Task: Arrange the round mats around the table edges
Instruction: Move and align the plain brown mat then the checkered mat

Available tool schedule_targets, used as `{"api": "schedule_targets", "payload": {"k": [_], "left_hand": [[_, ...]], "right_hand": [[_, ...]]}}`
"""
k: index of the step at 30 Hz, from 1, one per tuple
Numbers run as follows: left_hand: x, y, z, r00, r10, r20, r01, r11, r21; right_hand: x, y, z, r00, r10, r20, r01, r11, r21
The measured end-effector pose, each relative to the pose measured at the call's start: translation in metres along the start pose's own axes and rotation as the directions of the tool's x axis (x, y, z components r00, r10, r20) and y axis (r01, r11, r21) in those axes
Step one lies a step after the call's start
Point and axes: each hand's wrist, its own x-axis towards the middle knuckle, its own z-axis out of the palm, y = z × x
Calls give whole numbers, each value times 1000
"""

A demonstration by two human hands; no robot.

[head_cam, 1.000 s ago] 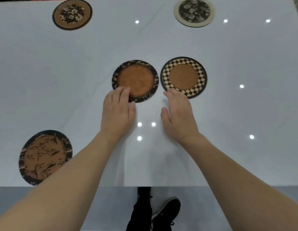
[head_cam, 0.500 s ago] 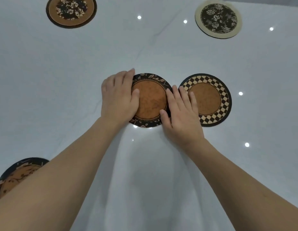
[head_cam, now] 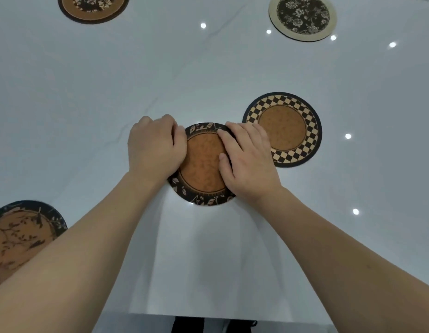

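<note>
A round mat with a brown centre and a dark leaf-patterned rim [head_cam: 202,164] lies in the middle of the white table [head_cam: 208,75]. My left hand [head_cam: 154,145] presses on its left side with fingers curled over the rim. My right hand [head_cam: 247,159] lies flat on its right side, covering that edge. Just to the right lies a checker-rimmed mat [head_cam: 283,129], apart from my hands. A brown floral mat [head_cam: 93,7] sits at the far left edge, a cream-rimmed dark floral mat [head_cam: 302,16] at the far right, and a branch-patterned mat [head_cam: 21,234] at the near left, partly under my left forearm.
The table's near edge [head_cam: 208,316] runs along the bottom of the view, with dark shoes on the grey floor [head_cam: 107,325] below it. Bright ceiling-light reflections dot the glossy top.
Both hands closed in on the leaf-rimmed mat and dragged it toward the near edge, away from the checker-rimmed mat. The view shifted forward over the table.
</note>
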Motion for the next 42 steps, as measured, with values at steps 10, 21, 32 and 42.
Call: {"api": "schedule_targets", "payload": {"k": [10,21,32,42], "left_hand": [[-68,41,-1,1000,-5,13,4,995,96],[-129,105,10,995,79,61,-82,996,45],[-140,113,19,990,132,39,-136,986,102],[-139,121,22,990,102,96,-108,993,54]], "right_hand": [[-66,26,-24,989,-77,124,75,997,18],[-123,64,-46,992,3,129,-5,1000,17],[-158,89,-47,980,200,8,-200,977,69],[-159,90,-49,975,221,-27,-216,970,113]]}}
